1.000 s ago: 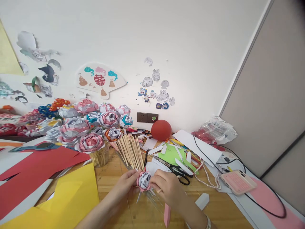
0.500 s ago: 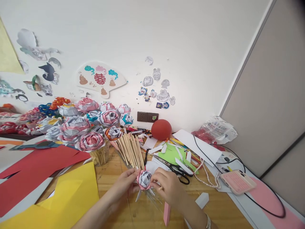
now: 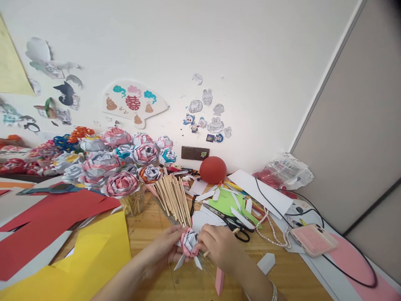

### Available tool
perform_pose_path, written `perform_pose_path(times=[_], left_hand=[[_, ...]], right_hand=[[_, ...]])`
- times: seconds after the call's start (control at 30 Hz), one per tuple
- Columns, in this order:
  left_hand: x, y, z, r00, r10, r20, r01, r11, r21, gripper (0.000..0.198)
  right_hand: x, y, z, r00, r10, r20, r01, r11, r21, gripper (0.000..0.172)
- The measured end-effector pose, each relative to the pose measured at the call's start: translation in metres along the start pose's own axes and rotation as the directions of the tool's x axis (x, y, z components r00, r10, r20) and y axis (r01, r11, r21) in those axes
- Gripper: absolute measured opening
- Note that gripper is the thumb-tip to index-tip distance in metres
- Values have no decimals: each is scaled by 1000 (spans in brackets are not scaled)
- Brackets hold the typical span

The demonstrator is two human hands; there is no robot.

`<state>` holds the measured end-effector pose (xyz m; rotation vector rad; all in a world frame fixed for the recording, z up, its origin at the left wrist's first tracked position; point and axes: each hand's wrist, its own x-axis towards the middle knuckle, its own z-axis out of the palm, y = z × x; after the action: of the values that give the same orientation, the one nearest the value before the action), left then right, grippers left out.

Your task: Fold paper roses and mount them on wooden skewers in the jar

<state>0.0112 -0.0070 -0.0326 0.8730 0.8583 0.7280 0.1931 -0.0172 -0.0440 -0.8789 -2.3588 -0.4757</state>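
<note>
A small pink and white paper flower point(image 3: 189, 242) is held low over the wooden table, with pale petal strips sticking out below it. My left hand point(image 3: 167, 246) grips it from the left, thumb on top and fingers beneath. At its right edge, the closed fingers of my right hand point(image 3: 217, 246) touch the petals, and a thin wooden stick passes through that hand. Just behind lies a bundle of wooden sticks point(image 3: 172, 198). Black-handled scissors point(image 3: 230, 219) lie behind my right hand.
Many paper flowers point(image 3: 120, 183) stand at the back left. Yellow paper point(image 3: 97, 251) and red paper point(image 3: 62, 215) cover the left side. A red balloon point(image 3: 213, 169), green paper point(image 3: 225, 201), a pearl string point(image 3: 274, 238) and a phone point(image 3: 314, 239) lie behind and right.
The flower has tilted, and two pale petal strips now show below it. The stick in my right hand sits at a different angle. The view has shifted slightly.
</note>
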Motion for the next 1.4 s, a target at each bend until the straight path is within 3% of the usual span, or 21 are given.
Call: perform_pose_path(times=[0.17,0.3,0.43,0.53,0.63,0.77,1.07,1.4], left_hand=[[1,-2,0,999,-2,-40,2,1000,-9,28],[1,0,1,997,-2,-72,0,1000,-21,28],[-2,2,4,998,8,-56,-9,1000,-18,28],[-3,3,6,998,20,-61,-21,1000,-9,27],[-3,4,7,998,16,-61,-16,1000,9,28],[-3,5,6,999,14,-51,-13,1000,18,29],[-1,0,3,998,18,-64,-16,999,34,34],[0,3,5,999,3,-43,-1,999,43,36]], right_hand=[[0,2,-2,997,-28,75,30,999,-28,23],[1,0,-7,992,78,95,-95,978,185,16],[6,-4,-14,958,244,154,-288,811,508,12],[10,-6,-18,921,336,195,-384,709,591,11],[12,-8,-20,895,381,232,-440,665,603,8],[12,-8,-21,900,356,252,-435,689,580,9],[8,-1,-16,926,213,310,-325,868,374,9],[8,0,-22,897,257,361,-420,749,511,5]])
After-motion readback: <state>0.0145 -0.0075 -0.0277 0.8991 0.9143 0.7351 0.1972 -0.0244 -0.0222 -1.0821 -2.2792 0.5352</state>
